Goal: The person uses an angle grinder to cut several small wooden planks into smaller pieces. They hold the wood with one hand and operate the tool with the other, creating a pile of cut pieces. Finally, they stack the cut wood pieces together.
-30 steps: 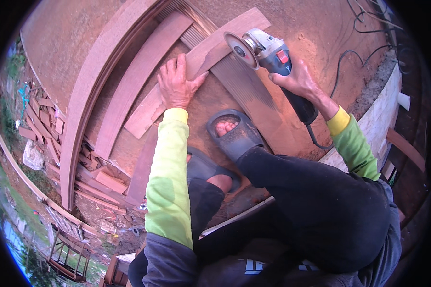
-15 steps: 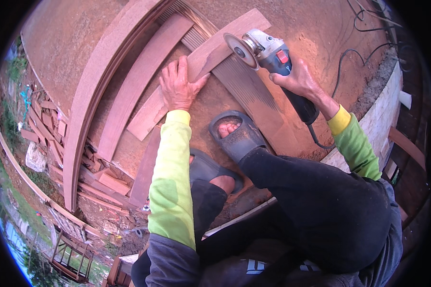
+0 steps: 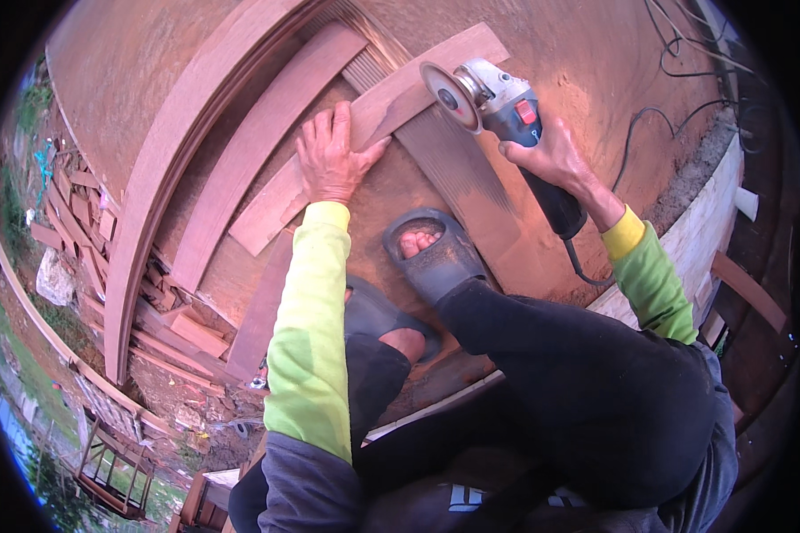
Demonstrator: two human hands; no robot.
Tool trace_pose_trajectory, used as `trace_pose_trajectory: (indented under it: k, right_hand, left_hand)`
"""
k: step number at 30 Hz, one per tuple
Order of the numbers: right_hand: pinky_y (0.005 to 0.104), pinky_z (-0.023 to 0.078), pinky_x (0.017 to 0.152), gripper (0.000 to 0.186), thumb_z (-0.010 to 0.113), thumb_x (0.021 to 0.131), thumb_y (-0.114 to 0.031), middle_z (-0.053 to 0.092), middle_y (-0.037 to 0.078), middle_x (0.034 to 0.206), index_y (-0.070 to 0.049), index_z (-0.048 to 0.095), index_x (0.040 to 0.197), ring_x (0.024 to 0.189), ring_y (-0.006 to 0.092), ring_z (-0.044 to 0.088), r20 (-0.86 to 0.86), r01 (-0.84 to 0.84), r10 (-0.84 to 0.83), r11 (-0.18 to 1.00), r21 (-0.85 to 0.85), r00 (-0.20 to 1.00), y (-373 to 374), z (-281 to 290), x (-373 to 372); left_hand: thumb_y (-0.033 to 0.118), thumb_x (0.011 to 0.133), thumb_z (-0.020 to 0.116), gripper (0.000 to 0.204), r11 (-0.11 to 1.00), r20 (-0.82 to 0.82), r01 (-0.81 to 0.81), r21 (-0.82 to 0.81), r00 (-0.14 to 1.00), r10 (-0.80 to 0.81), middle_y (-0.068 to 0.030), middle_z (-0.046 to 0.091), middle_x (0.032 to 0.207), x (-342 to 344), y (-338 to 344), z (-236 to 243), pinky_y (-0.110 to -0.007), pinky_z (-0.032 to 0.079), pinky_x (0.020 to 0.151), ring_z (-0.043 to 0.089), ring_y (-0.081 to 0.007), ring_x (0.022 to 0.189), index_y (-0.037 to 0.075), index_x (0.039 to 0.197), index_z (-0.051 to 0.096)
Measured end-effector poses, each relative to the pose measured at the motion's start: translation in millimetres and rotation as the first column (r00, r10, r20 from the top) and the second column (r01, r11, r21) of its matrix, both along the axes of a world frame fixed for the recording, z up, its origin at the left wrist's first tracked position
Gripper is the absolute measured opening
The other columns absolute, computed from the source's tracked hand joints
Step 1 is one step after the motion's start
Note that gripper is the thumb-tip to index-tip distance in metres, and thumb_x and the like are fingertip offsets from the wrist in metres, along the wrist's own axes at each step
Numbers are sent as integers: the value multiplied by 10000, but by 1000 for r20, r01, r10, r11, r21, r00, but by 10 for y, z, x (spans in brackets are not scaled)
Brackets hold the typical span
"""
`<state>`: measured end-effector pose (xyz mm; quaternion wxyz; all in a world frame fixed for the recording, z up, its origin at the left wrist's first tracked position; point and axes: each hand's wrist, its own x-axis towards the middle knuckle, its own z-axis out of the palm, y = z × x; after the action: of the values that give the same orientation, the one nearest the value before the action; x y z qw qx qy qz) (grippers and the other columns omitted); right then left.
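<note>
My left hand [image 3: 336,160] lies spread on a reddish-brown wooden board [image 3: 458,58], fingers stretched across it and thumb out along it. The board slants up to the right, over a ribbed plank [image 3: 458,155] and a second piece near its lower end. In my right hand [image 3: 556,164] is an angle grinder [image 3: 511,111], held round its body, with a red switch and a black rear end. Its disc [image 3: 452,96] stands tilted at the board's near edge, right of my left hand. Whether disc and wood touch, I cannot tell.
Curved wooden pieces [image 3: 173,133] lie to the left, with wood offcuts [image 3: 80,213] beyond. My sandalled feet [image 3: 436,253] are close below the board. The grinder's cord [image 3: 627,151] loops right towards a pale low edge [image 3: 684,231]. Reddish dust covers the ground.
The whole view has shifted slightly. Against the board, my left hand and the grinder in my right hand look almost unmoved.
</note>
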<state>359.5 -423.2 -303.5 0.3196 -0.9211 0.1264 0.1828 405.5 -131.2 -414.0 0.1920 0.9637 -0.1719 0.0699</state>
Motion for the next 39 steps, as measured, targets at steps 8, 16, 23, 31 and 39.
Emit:
trace_pose_trajectory:
  k: [8,16,23,31,39]
  right_hand:
    - [373,560,696,660,717,669,-329,658,210,866,129,547,1113,776,273,676,1,-13,13,1000,-5,1000,60,30,27]
    - [372,552,763,622,737,683,-260,675,204,931,114,546,1141,832,264,683,-18,13,-12,999,29,1000,93,69,55]
    - [369,556,756,640,744,678,-271,673,211,931,116,544,1147,833,270,685,-59,28,-28,1000,-2,998,104,90,81]
    - [377,561,750,663,748,671,-291,670,218,926,127,538,1141,826,276,686,-56,17,-18,1000,-12,998,70,49,81]
    - [374,557,753,656,750,665,-287,672,217,924,127,543,1129,829,275,685,-50,14,-14,1000,-16,999,67,35,81]
  left_hand:
    - [509,632,811,762,1000,0,-12,-15,1000,12,-73,560,1091,-12,45,17,-402,458,855,533,-262,1016,105,1232,568]
    - [507,624,809,779,999,-25,-27,-19,999,26,-78,559,1122,-35,43,11,-408,454,876,530,-270,1041,104,1245,567]
    - [524,642,801,776,1000,-26,-22,-17,999,22,-75,558,1131,-30,39,3,-406,454,882,526,-266,1055,109,1252,563]
    - [532,642,800,775,1000,-29,-22,-7,999,22,-74,562,1136,-29,37,1,-407,458,881,529,-265,1061,109,1248,566]
    - [506,634,807,778,1000,-37,-19,-14,999,19,-74,564,1138,-21,37,10,-408,456,885,528,-268,1059,104,1252,560]
